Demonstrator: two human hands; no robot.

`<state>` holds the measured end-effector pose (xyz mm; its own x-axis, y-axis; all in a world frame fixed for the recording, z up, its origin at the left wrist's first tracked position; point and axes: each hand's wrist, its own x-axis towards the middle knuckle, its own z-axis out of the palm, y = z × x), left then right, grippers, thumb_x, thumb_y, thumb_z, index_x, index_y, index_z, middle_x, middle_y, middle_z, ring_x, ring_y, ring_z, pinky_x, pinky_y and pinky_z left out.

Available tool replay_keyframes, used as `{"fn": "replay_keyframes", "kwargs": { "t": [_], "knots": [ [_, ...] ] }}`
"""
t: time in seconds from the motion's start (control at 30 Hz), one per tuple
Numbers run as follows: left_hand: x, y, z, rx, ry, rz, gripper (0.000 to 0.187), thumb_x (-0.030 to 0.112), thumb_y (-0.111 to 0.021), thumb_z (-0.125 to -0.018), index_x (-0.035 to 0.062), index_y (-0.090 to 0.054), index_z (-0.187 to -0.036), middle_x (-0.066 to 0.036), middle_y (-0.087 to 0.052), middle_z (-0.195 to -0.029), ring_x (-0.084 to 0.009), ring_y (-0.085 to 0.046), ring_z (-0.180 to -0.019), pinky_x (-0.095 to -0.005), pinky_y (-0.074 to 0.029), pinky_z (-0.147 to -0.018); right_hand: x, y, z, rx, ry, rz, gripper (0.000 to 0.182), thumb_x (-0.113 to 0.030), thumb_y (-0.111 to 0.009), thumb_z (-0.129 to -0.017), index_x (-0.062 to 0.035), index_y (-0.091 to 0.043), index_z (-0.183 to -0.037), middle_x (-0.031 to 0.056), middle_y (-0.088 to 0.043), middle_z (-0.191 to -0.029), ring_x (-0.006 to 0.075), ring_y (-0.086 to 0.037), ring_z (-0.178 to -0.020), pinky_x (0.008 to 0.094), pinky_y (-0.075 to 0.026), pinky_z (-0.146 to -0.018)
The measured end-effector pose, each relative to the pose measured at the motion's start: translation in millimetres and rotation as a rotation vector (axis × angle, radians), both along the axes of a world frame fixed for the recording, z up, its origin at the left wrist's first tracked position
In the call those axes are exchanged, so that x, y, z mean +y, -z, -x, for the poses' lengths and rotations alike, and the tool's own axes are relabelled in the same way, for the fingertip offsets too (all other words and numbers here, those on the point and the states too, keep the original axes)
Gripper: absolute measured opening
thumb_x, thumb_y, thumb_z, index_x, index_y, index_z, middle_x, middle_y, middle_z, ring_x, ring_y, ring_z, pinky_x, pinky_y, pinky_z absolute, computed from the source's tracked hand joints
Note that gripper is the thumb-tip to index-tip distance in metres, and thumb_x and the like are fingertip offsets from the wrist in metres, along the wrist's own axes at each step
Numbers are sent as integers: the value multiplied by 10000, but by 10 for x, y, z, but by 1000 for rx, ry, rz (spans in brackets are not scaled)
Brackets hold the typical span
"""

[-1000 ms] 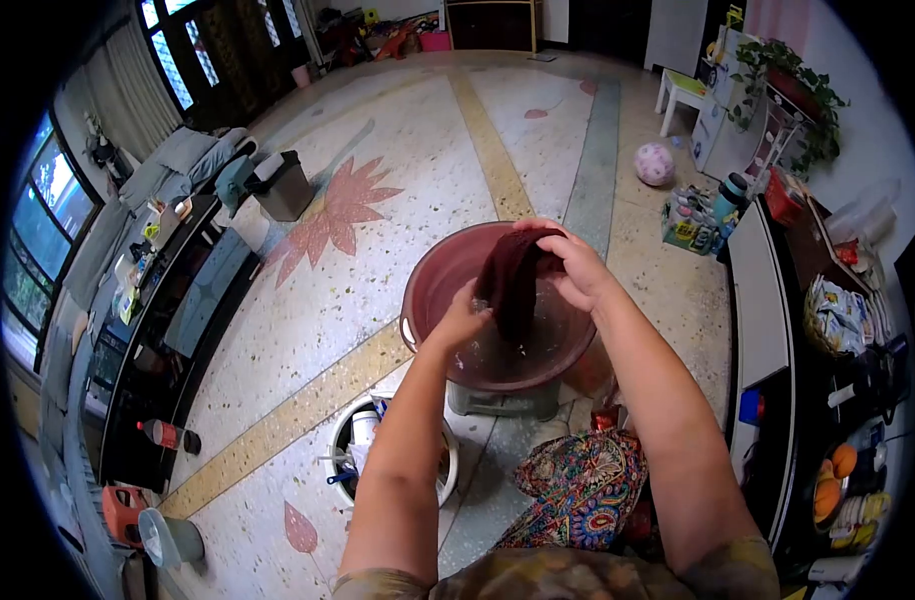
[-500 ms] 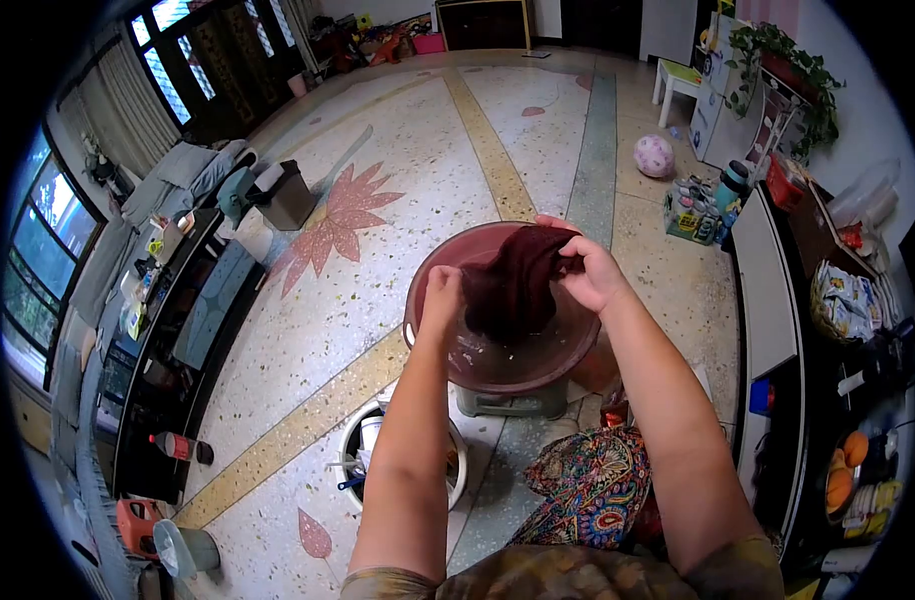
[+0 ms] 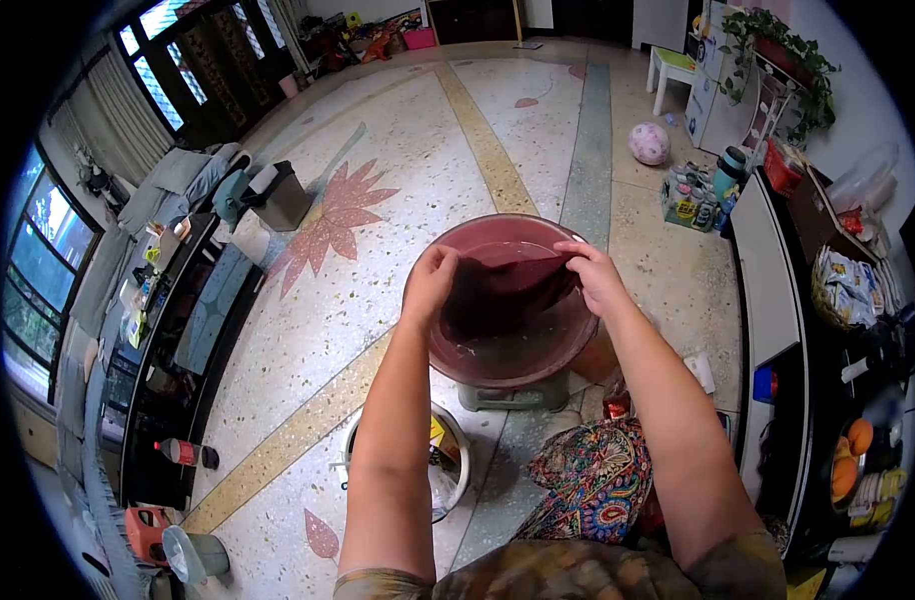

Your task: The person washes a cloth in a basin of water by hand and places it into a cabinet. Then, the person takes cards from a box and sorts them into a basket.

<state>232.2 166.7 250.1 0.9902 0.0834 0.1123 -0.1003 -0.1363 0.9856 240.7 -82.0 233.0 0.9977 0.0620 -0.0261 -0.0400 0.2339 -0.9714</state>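
Note:
A dark maroon cloth (image 3: 508, 295) hangs stretched between my two hands, its lower part inside a reddish-brown basin (image 3: 513, 372). My left hand (image 3: 433, 283) pinches the cloth's left edge at the basin's left rim. On the other side, my right hand (image 3: 595, 278) grips its upper right corner between thumb and fingers. Water seems to lie in the basin around the cloth. Under the basin is a grey-green stool (image 3: 513, 397).
A white bin (image 3: 462, 480) with assorted items stands below my left forearm. Patterned fabric (image 3: 598, 480) covers my lap area. A black cabinet (image 3: 768, 300) runs along the right; a low table (image 3: 193, 365) stands left. A pink ball (image 3: 650, 144) rests on the floor.
The cloth was bunched and lifted higher; now it is spread wider and lower over the basin. My left hand has moved slightly left and up, my right hand slightly down.

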Motion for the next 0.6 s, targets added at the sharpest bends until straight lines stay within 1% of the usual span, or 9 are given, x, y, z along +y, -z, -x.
{"fn": "replay_keyframes", "kwargs": {
  "t": [0.07, 0.1, 0.13, 0.2, 0.3, 0.33, 0.4, 0.53, 0.6],
  "knots": [
    [41, 170, -14, 7, 31, -111, 136, 143, -477, -822, 25, -537, -855, -19, -543, -777, -103, -492, -743, -225, -398, -689, 38, 111, 17, 3, 46, -39, 356, 61, -387, -665, 20, -551, -979, 104, -550, -995, 199, -475, -981, 269, -339, -864],
    [74, 279, -36, -27, -21, -233, 161, 110, -492, -780, 11, -577, -874, -82, -592, -815, -159, -548, -748, -250, -420, -696, 54, 128, 29, 6, 92, -77, 356, 61, -382, -663, 18, -553, -973, 108, -555, -981, 200, -488, -962, 271, -350, -856],
    [122, 389, -41, -26, -23, -233, 161, 110, -492, -780, 11, -577, -874, -82, -592, -815, -159, -548, -748, -250, -420, -696, 52, 128, 41, 7, 90, -77, 356, 61, -382, -663, 18, -553, -973, 108, -555, -981, 200, -488, -962, 271, -350, -856],
    [193, 488, -7, 119, -43, -313, 178, 105, -487, -763, -2, -593, -858, -109, -605, -799, -184, -564, -728, -271, -434, -692, 44, 91, 69, 151, 128, -437, 343, 60, -371, -660, 23, -553, -949, 117, -563, -953, 195, -509, -926, 271, -377, -830],
    [219, 442, 51, 183, 30, -428, 203, 107, -486, -772, -19, -582, -899, -92, -595, -827, -159, -545, -753, -257, -420, -700, 24, 88, 21, 79, 93, -536, 338, 62, -356, -658, 32, -550, -933, 119, -566, -935, 189, -518, -907, 266, -392, -810],
    [202, 393, 72, 184, 33, -430, 203, 107, -486, -772, -19, -582, -899, -92, -595, -827, -159, -545, -753, -257, -420, -700, 16, 85, 13, 80, 96, -538, 338, 62, -356, -658, 32, -550, -933, 119, -566, -935, 189, -518, -907, 266, -392, -810],
    [86, 110, 188, 424, 144, -571, 229, 110, -497, -763, -46, -584, -907, -108, -599, -820, -180, -557, -753, -269, -428, -690, 4, 51, 19, 57, 103, -449, 321, 56, -385, -654, 52, -540, -934, 121, -567, -921, 184, -519, -913, 265, -395, -809],
    [-32, -109, 279, 462, 169, -616, 213, 110, -493, -748, -33, -604, -862, -145, -610, -812, -210, -575, -745, -285, -445, -693, 21, 153, -11, -49, 80, -230, 285, -6, -459, -661, 30, -555, -926, 116, -559, -947, 192, -512, -927, 281, -389, -830],
    [-4, 33, 224, 460, 238, 184, 250, 151, -535, -751, -30, -593, -913, -106, -600, -820, -224, -565, -753, -313, -444, -692, 114, 71, 97, -231, 12, 365, 282, -101, -547, -642, -23, -583, -911, 132, -546, -981, 215, -505, -952, 293, -377, -852]
  ]
}}
